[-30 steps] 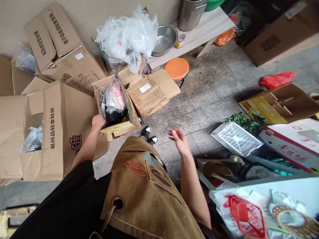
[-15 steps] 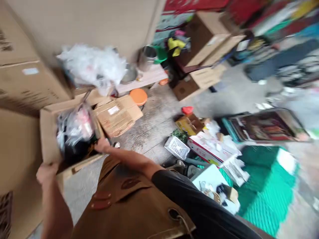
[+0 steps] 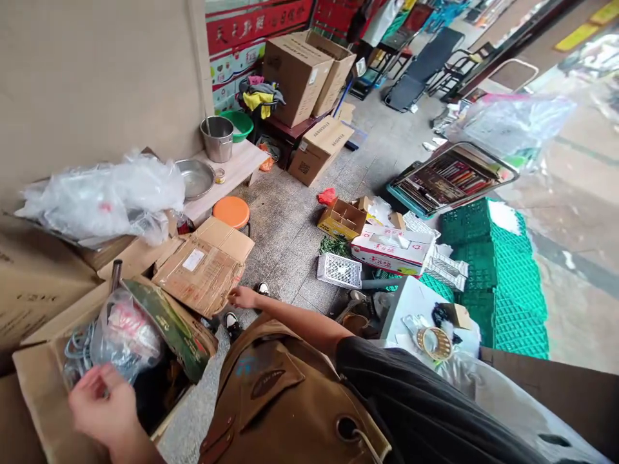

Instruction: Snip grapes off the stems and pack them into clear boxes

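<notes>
My left hand [image 3: 104,403] is over an open cardboard box [image 3: 36,393] at lower left, its fingers curled and slightly blurred. Whatever they may hold is hidden. Inside the box lies a clear plastic bag [image 3: 128,335] with pink-and-white contents, beside a coiled grey cable [image 3: 77,351] and something dark. A green printed panel [image 3: 167,322] leans along the box's right side. At the lower right corner of a flattened cardboard piece [image 3: 193,274] with a white label, my right hand [image 3: 243,297] has its fingers closed at the edge.
An orange stool [image 3: 231,212] stands beyond the cardboard, next to a low bench [image 3: 236,171] with a metal pot [image 3: 217,138] and bowl [image 3: 194,179]. White plastic wrap [image 3: 106,200] lies at left. Cartons, a white basket [image 3: 339,270] and green crates [image 3: 507,290] sit at right.
My left hand has come off the box's edge and is raised over it. My right hand has left the box's inside and is at the flattened cardboard. The green panel now shows.
</notes>
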### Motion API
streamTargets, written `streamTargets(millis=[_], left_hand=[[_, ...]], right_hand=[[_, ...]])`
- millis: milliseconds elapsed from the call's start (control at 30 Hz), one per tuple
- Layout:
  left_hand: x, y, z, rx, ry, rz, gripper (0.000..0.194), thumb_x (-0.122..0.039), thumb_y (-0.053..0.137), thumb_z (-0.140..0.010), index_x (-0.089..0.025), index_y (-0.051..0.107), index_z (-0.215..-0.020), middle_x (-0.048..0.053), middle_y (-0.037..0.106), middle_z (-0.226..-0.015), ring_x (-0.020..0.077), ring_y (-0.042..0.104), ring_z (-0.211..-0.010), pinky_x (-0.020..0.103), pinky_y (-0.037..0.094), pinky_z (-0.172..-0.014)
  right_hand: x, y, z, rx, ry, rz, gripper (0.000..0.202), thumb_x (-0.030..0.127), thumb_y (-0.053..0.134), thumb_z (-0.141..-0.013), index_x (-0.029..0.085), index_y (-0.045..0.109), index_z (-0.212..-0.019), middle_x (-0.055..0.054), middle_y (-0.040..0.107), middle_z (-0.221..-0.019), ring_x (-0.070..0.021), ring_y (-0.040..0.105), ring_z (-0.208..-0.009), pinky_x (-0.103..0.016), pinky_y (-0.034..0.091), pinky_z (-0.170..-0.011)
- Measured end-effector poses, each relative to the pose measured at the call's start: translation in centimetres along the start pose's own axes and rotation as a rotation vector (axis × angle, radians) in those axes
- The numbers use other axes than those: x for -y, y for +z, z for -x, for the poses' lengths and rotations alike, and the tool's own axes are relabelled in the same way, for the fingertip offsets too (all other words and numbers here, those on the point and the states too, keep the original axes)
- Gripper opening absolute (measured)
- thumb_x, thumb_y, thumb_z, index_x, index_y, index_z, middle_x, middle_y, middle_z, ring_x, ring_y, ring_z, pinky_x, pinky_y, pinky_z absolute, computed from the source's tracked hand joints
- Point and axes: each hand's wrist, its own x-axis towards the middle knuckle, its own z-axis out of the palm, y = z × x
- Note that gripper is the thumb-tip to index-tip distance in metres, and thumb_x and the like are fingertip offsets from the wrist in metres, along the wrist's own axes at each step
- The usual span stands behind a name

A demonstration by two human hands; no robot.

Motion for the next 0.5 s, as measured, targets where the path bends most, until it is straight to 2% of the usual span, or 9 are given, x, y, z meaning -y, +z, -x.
streamTargets(millis=[67,133,200,300,400,500], left_hand=[[-3.8,1.7,-4.3,0.026,0.095,0.072,0.052,-0.070,0.072,-0.069,-0.039,0.082,-0.109,0.008,0.087,-0.108,0.0439,0.084,-0.104,0.058,0.072,-0.080],[-7.7,4.3,-8.7,0.041,0.199,0.149,0.054,-0.074,0.070,-0.077,-0.033,0.080,-0.110,0.011,0.085,-0.110,0.0417,0.083,-0.108,0.057,0.072,-0.088],[-11.6,7.8,-12.6,0.075,0.309,0.216,0.056,-0.076,0.063,-0.086,-0.028,0.077,-0.112,0.014,0.084,-0.113,0.0389,0.083,-0.110,0.056,0.070,-0.098],[-17.9,14.3,-17.6,0.221,0.454,0.199,0.051,-0.070,0.055,-0.096,-0.027,0.073,-0.116,0.016,0.083,-0.119,0.0342,0.082,-0.113,0.052,0.067,-0.106],[-26.0,20.7,-21.3,0.394,0.551,0.032,0.043,-0.059,0.052,-0.101,-0.028,0.072,-0.123,0.013,0.083,-0.124,0.0305,0.081,-0.117,0.046,0.065,-0.108],[-35.9,26.3,-23.5,0.527,0.614,-0.122,0.039,-0.048,0.052,-0.102,-0.026,0.071,-0.128,0.012,0.082,-0.128,0.0282,0.079,-0.121,0.043,0.061,-0.111]], right_hand=[[-1.3,-5.7,0.6,-0.163,0.107,-0.084,0.028,0.030,0.070,-0.103,0.018,0.060,-0.080,0.005,0.062,-0.065,-0.0113,0.060,-0.059,-0.023,0.049,-0.062],[-2.7,-10.7,1.3,-0.299,0.190,-0.195,0.025,0.031,0.068,-0.103,0.019,0.060,-0.083,0.002,0.067,-0.071,-0.0126,0.063,-0.062,-0.023,0.049,-0.061],[-4.1,-15.1,1.9,-0.407,0.224,-0.321,0.022,0.032,0.066,-0.103,0.020,0.059,-0.086,-0.001,0.071,-0.077,-0.0139,0.066,-0.065,-0.023,0.049,-0.061],[-6.6,-21.6,2.3,-0.541,0.229,-0.492,0.019,0.032,0.065,-0.101,0.020,0.059,-0.088,-0.003,0.073,-0.080,-0.0140,0.066,-0.064,-0.023,0.049,-0.060],[-9.0,-29.3,2.8,-0.611,0.225,-0.621,0.019,0.030,0.065,-0.097,0.020,0.060,-0.082,-0.003,0.070,-0.073,-0.0140,0.062,-0.058,-0.024,0.045,-0.056],[-11.0,-38.0,4.5,-0.685,0.191,-0.727,0.017,0.034,0.068,-0.092,0.020,0.062,-0.084,-0.002,0.071,-0.073,-0.0140,0.063,-0.059,-0.023,0.047,-0.057]])
